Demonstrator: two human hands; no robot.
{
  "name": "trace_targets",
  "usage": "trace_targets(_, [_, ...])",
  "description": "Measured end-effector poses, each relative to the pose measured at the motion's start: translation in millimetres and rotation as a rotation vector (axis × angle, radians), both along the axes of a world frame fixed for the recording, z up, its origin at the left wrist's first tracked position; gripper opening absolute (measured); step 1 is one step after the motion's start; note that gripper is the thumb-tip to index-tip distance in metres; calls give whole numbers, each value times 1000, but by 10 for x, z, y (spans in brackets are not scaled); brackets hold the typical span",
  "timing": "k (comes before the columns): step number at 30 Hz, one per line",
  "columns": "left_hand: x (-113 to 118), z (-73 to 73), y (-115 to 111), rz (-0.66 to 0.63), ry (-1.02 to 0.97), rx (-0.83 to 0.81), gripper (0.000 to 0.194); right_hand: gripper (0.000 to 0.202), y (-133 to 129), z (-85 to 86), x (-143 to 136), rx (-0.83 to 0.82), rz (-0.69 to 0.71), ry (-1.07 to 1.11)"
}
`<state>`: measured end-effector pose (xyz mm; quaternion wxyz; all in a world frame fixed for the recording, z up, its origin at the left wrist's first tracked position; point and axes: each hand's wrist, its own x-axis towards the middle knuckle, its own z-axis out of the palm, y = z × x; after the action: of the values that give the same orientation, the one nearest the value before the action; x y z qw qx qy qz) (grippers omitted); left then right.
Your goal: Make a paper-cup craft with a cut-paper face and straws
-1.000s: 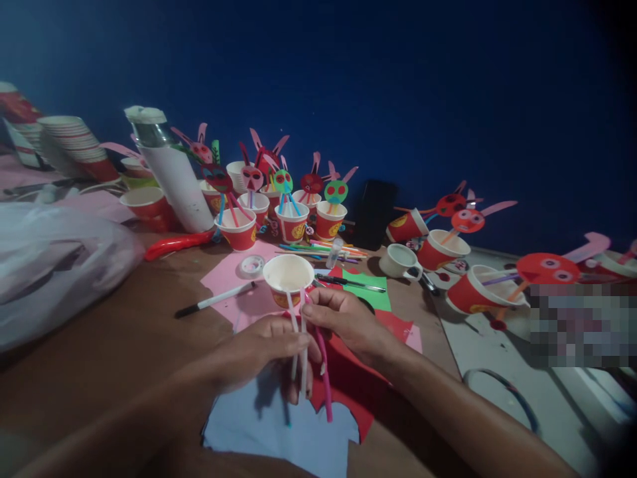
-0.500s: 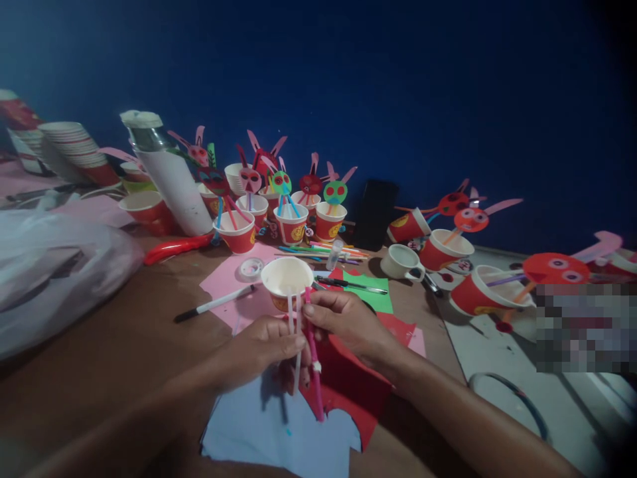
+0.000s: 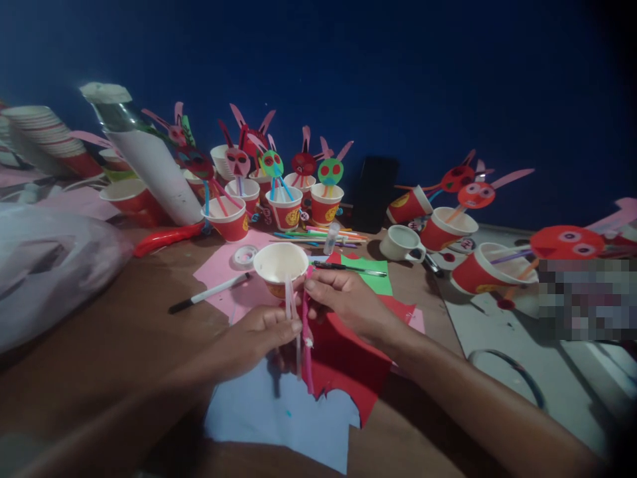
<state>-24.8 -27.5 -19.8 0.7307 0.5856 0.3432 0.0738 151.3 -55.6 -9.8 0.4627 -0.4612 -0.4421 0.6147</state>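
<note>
Near the middle of the view, my left hand [image 3: 266, 332] is closed on pale, whitish straws [image 3: 291, 312] that stand nearly upright. Right beside them, my right hand [image 3: 343, 299] pinches the upper part of a pink straw [image 3: 307, 372], which has a small white bit partway down. Just beyond both hands is a paper cup [image 3: 281, 265] with a cream inside. Red paper [image 3: 353, 358] and light blue paper [image 3: 279, 411] lie beneath the hands. Some of my left fingers are hidden behind the straws.
Decorated red cups [image 3: 284, 209] with paper faces line the back. A marker [image 3: 209, 293], tape roll [image 3: 245, 256], black pen [image 3: 348, 268], white mug [image 3: 401, 244] and loose straws [image 3: 318, 236] lie around. A plastic bag [image 3: 54, 272] is left; a tall flask [image 3: 154, 172] leans behind.
The pale straws and the pink straw have come closer together at their lower ends. The whole view has shifted slightly, with the back objects now higher up.
</note>
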Motion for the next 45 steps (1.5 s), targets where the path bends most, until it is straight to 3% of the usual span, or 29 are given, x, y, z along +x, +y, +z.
trace_targets(10, [18, -30, -34, 26, -72, -67, 35, 22, -13, 0, 1, 29, 3, -32])
trace_targets(15, [7, 1, -43, -51, -4, 56, 37, 26, -8, -34, -17, 3, 26, 52])
trace_targets(21, [-14, 23, -59, -123, 107, 321, 33, 29, -17, -41, -53, -76, 71, 178])
trace_targets(28, [-13, -79, -61, -56, 4, 183, 22, 26, -13, -24, -54, -27, -52, 139])
trace_targets(36, [14, -69, -104, -3, 13, 240, 23, 19, -73, -21, -149, -41, -132, 283])
trace_targets(40, [-1, -107, -116, -32, 31, 319, 17, 19, -114, -40, -198, -59, -161, 334])
trace_targets(45, [-7, -79, -122, -124, -31, 217, 13, 19, -165, 11, -226, -64, -145, 337])
